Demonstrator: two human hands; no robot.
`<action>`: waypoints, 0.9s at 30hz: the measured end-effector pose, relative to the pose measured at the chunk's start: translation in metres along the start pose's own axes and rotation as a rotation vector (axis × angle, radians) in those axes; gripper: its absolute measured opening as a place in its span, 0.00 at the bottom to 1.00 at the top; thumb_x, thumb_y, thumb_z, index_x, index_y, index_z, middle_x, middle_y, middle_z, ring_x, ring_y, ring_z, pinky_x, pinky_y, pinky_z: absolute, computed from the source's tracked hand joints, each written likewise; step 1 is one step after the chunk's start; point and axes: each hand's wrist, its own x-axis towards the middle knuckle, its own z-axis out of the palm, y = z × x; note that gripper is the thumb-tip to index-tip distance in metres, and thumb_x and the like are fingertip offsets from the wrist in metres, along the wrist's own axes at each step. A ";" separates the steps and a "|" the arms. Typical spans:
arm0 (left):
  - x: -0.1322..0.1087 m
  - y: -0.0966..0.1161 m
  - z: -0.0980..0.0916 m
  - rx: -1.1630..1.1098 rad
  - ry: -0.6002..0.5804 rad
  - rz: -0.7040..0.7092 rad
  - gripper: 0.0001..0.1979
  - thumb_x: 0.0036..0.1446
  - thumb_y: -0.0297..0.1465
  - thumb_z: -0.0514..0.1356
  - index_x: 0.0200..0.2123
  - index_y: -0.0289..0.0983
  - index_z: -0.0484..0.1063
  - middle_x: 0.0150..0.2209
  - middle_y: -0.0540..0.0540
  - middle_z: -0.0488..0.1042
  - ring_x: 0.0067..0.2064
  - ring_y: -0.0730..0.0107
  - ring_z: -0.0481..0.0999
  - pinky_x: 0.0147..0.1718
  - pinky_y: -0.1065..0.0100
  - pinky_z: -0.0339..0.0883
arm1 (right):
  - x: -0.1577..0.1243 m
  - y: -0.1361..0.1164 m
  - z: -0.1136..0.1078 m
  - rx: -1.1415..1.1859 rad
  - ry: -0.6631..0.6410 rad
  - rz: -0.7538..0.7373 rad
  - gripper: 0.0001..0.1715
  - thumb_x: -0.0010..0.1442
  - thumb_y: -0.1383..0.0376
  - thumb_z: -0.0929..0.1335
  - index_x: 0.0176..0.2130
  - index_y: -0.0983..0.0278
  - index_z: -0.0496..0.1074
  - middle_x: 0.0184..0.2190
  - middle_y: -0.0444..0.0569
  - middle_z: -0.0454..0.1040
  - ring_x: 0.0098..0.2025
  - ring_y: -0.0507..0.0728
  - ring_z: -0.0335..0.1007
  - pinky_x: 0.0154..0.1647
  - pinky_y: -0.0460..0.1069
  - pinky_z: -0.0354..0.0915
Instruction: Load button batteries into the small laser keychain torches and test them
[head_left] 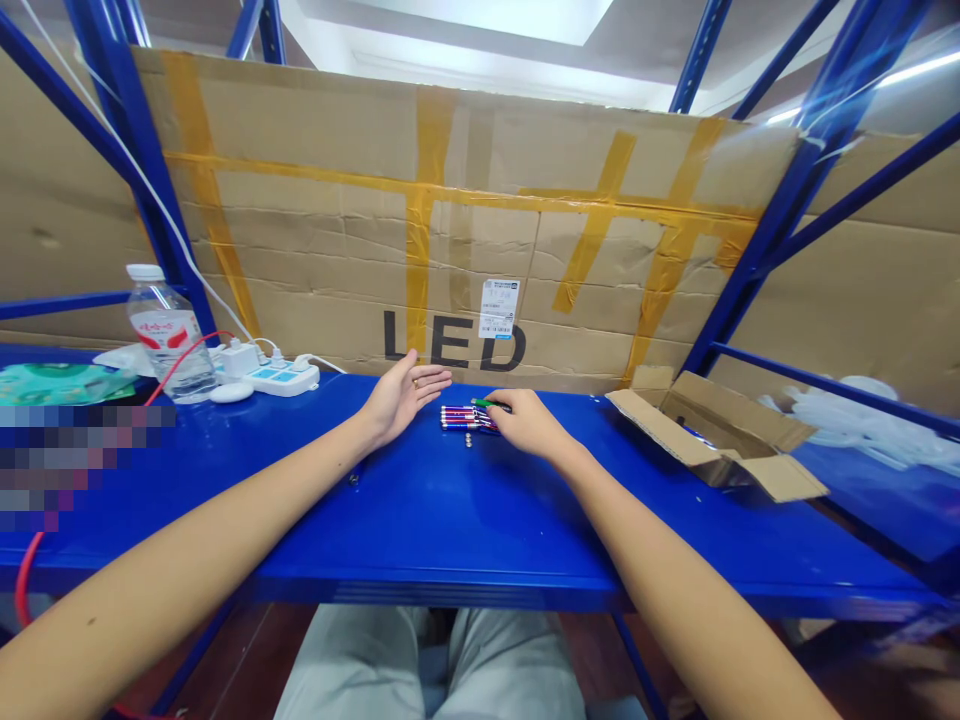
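A small pile of red and blue pens or markers (463, 417) lies on the blue shelf top (450, 520), with a green-tipped one (486, 403) at its far side. My right hand (527, 422) rests over the right end of the pile, fingers curled on the pens. Just left of the pile, my left hand (403, 393) lies palm up with its fingers stretched out and nothing in it. A ring shows on one finger. Two tiny caps or beads (469, 439) sit in front of the pile.
An open cardboard box (720, 435) stands at the right. A water bottle (166, 335), a white power strip (279, 376) with a charger and cables sit at the left. A taped cardboard sheet marked LED (465, 230) walls the back. Blue rack posts frame both sides.
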 end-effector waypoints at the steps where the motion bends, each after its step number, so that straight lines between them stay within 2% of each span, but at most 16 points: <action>1: 0.000 0.000 0.000 0.004 -0.002 0.000 0.29 0.63 0.50 0.51 0.48 0.30 0.75 0.55 0.31 0.73 0.60 0.51 0.70 0.61 0.57 0.61 | 0.000 0.000 0.000 -0.004 0.008 -0.008 0.16 0.60 0.69 0.62 0.37 0.65 0.79 0.38 0.52 0.81 0.37 0.57 0.72 0.40 0.48 0.61; 7: 0.000 -0.001 -0.002 0.022 -0.027 -0.012 0.31 0.62 0.52 0.51 0.52 0.31 0.73 0.56 0.31 0.72 0.61 0.49 0.69 0.59 0.55 0.61 | 0.001 0.000 -0.002 -0.012 0.053 0.009 0.16 0.60 0.69 0.62 0.36 0.65 0.79 0.37 0.53 0.81 0.37 0.58 0.72 0.39 0.48 0.61; 13: -0.003 0.000 -0.001 0.015 -0.065 -0.016 0.33 0.62 0.52 0.49 0.59 0.34 0.67 0.60 0.33 0.69 0.61 0.49 0.68 0.63 0.52 0.54 | 0.001 -0.001 -0.001 -0.014 0.053 0.024 0.15 0.60 0.69 0.62 0.36 0.65 0.79 0.36 0.53 0.81 0.37 0.57 0.71 0.38 0.48 0.60; 17: -0.002 0.001 -0.004 0.011 -0.124 -0.004 0.34 0.61 0.54 0.49 0.60 0.38 0.67 0.62 0.34 0.66 0.64 0.47 0.64 0.63 0.51 0.54 | 0.000 -0.005 -0.001 -0.028 0.038 0.010 0.16 0.60 0.69 0.62 0.35 0.65 0.79 0.35 0.53 0.80 0.36 0.57 0.71 0.37 0.48 0.59; 22: -0.001 0.002 -0.006 0.001 -0.158 0.002 0.36 0.62 0.54 0.46 0.62 0.36 0.65 0.64 0.34 0.63 0.67 0.50 0.59 0.64 0.52 0.53 | 0.000 -0.008 -0.002 -0.037 0.057 0.004 0.16 0.60 0.70 0.62 0.34 0.65 0.79 0.35 0.53 0.80 0.35 0.57 0.71 0.36 0.48 0.58; 27: -0.002 0.003 -0.007 0.018 -0.188 -0.014 0.39 0.63 0.54 0.43 0.67 0.34 0.56 0.66 0.35 0.60 0.68 0.52 0.56 0.67 0.53 0.46 | -0.001 -0.009 -0.001 -0.030 0.083 0.016 0.15 0.59 0.69 0.62 0.33 0.66 0.78 0.32 0.52 0.79 0.33 0.55 0.69 0.33 0.47 0.56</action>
